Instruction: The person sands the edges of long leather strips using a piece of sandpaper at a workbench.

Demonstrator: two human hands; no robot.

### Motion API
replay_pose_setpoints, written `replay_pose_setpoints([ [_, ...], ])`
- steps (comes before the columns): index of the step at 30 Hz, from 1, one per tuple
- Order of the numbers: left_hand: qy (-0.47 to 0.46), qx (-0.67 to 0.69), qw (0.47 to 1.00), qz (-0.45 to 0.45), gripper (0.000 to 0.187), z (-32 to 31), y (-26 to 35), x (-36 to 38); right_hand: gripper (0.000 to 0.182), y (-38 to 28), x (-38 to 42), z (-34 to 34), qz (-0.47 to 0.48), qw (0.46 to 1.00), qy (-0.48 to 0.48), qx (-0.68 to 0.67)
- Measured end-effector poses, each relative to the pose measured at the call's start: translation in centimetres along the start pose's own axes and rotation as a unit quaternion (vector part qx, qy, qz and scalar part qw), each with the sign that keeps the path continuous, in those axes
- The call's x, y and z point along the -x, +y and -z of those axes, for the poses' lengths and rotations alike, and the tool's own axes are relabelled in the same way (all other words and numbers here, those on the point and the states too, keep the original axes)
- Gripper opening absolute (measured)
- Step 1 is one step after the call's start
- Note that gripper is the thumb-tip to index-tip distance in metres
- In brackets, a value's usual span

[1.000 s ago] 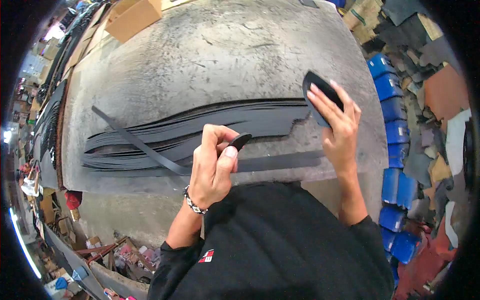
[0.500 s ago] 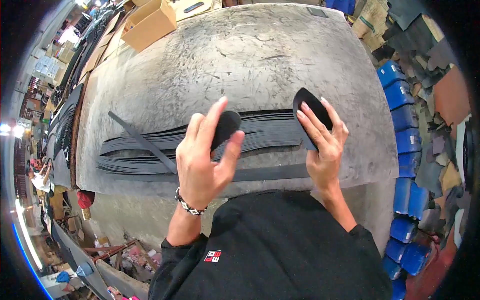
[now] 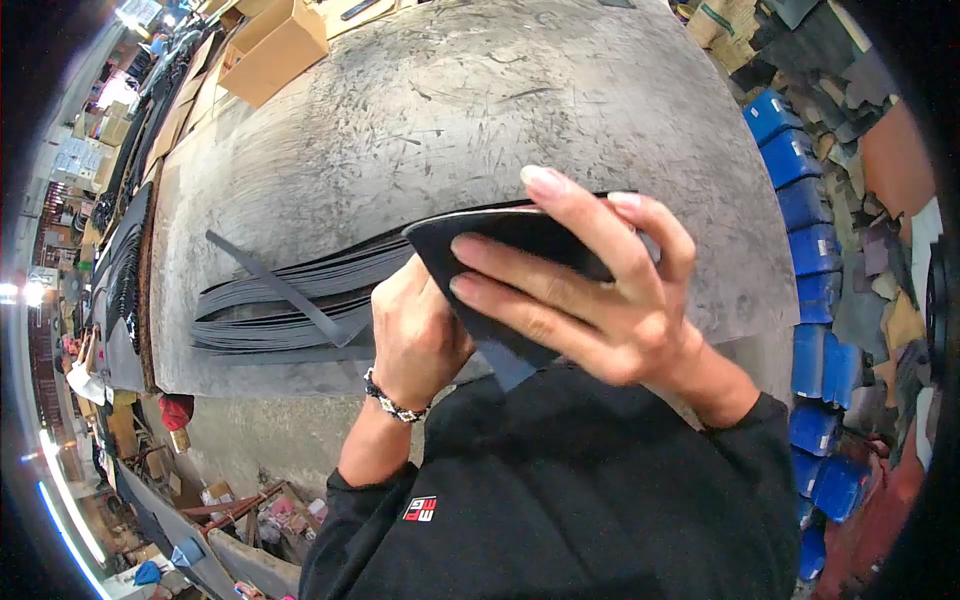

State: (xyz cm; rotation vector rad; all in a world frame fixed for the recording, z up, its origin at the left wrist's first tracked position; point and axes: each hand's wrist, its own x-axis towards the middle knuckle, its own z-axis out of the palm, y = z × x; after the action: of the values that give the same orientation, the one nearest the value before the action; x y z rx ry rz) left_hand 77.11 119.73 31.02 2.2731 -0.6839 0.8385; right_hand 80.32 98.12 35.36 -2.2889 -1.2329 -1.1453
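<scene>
Close to the camera, my right hand (image 3: 610,310) grips a black folded strip (image 3: 465,245) of flexible sheet material, perhaps leather. Its fingers lie across the strip's face, with the thumb hidden. A grey-blue flap (image 3: 507,365) shows below the strip. Just left of it, my left hand (image 3: 415,315) is curled closed, its fingertips hidden behind the strip, so what it holds cannot be seen. Below both hands, stacked dark strips (image 3: 270,310) lie lengthwise on the table (image 3: 480,110). A single loose strip (image 3: 275,285) crosses the stack diagonally on the left.
An open cardboard box (image 3: 272,55) stands at the table's far left corner. Blue plastic containers (image 3: 805,200) line the right side, beside a heap of material scraps (image 3: 880,240). Scrap and debris (image 3: 280,520) lie on the floor at lower left. A person (image 3: 88,375) is far left.
The right hand has moved left and nearer the camera with its black piece, close against the left hand. The left hand has turned and closed; the dark rounded piece in it is now hidden.
</scene>
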Motion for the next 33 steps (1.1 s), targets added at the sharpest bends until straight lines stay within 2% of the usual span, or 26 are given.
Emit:
replay_pose_setpoints([
  [1,0.011,-0.05,0.998,0.026,0.048,-0.2,-0.3,0.9,0.029,0.8,0.3,-0.4,-0.005,1.0,-0.01,0.006],
  [3,-0.031,-0.01,0.995,0.09,0.053,-0.2,0.6,-0.2,0.03,2.8,0.5,-1.2,-0.042,0.998,-0.031,0.034],
  [4,-0.029,0.003,0.995,0.092,0.06,-0.1,0.7,0.0,0.031,3.7,0.6,-1.4,-0.054,0.997,-0.033,0.039],
  [6,-0.024,-0.018,0.997,0.074,0.059,-0.1,0.6,0.1,0.031,3.2,0.3,-0.8,-0.064,0.997,-0.03,0.032],
  [9,0.018,-0.004,1.0,0.008,0.058,-0.7,-0.4,0.8,0.03,0.1,0.4,-0.1,0.02,1.0,-0.016,0.004],
  [10,0.011,-0.021,1.0,0.005,0.057,-0.5,-0.2,0.9,0.03,0.5,0.6,-0.3,0.021,0.999,-0.024,0.005],
  [11,0.005,-0.066,0.997,0.026,0.053,-0.4,-0.3,1.4,0.031,1.3,0.9,-0.8,0.011,0.999,-0.033,0.01],
  [13,-0.061,0.017,0.991,0.118,0.05,0.2,0.9,-0.1,0.033,4.5,1.4,-1.9,-0.024,0.997,-0.061,0.051],
  [16,-0.083,0.014,0.988,0.133,0.048,0.5,1.3,-0.4,0.032,3.3,0.8,-0.9,-0.023,0.999,-0.034,0.033],
  [19,-0.015,0.039,0.999,0.026,0.047,-0.5,-0.2,0.6,0.031,0.9,1.3,-0.8,-0.001,1.0,-0.025,0.002],
  [21,-0.069,-0.048,0.994,0.073,0.042,-0.2,0.3,0.3,0.032,2.0,1.7,-1.7,0.0,0.999,-0.039,-0.009],
  [23,-0.096,0.023,0.986,0.133,0.042,-0.2,0.9,-0.3,0.034,5.1,1.9,-2.4,-0.04,0.995,-0.083,0.044],
  [25,-0.081,0.008,0.991,0.107,0.038,-0.5,0.8,-0.2,0.034,4.5,2.2,-1.7,-0.055,0.996,-0.066,0.029],
  [29,-0.048,-0.031,0.996,0.066,0.031,-0.9,0.3,0.6,0.032,1.0,2.5,-0.9,0.039,0.998,-0.057,-0.003],
  [33,-0.088,-0.006,0.989,0.123,0.032,-0.8,0.5,0.5,0.032,5.5,3.3,-2.3,-0.026,0.994,-0.095,0.056],
])
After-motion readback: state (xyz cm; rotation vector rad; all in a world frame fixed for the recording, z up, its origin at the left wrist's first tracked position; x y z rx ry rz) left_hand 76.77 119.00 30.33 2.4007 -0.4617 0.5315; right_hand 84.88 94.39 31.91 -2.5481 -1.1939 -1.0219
